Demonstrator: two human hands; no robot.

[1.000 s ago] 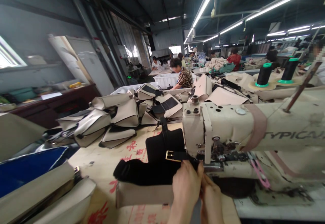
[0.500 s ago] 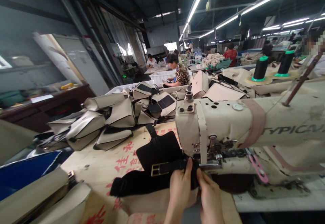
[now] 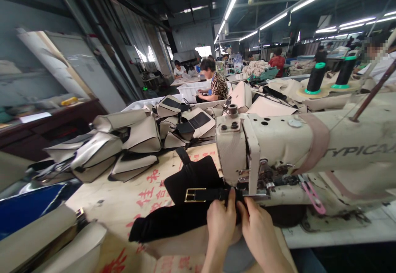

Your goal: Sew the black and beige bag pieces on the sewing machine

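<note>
A black and beige bag (image 3: 173,219) lies partly under the head of the sewing machine (image 3: 232,153). Along it runs a black strap with a gold buckle (image 3: 195,195), the buckle pointing left. My left hand (image 3: 221,219) is closed on the strap, its thumb pressed on top just left of the needle area. Close beside it, my right hand (image 3: 255,221) pinches the same bag near the presser foot, fingers bent inward. The black flap (image 3: 193,178) spreads out behind the strap. Needle and stitching are hidden behind the machine head and hands.
Beige and black bags (image 3: 142,134) are piled along the table's far side. More bags (image 3: 43,236) lie front left. Black thread cones (image 3: 315,79) stand behind the machine, and pink-handled snips (image 3: 314,198) rest against it. A co-worker (image 3: 213,83) sits beyond the pile.
The buckle strap has turned level and lifted off the bag's black edge. My hands stay by the machine head, the right one slightly shifted. The whole view has moved a little.
</note>
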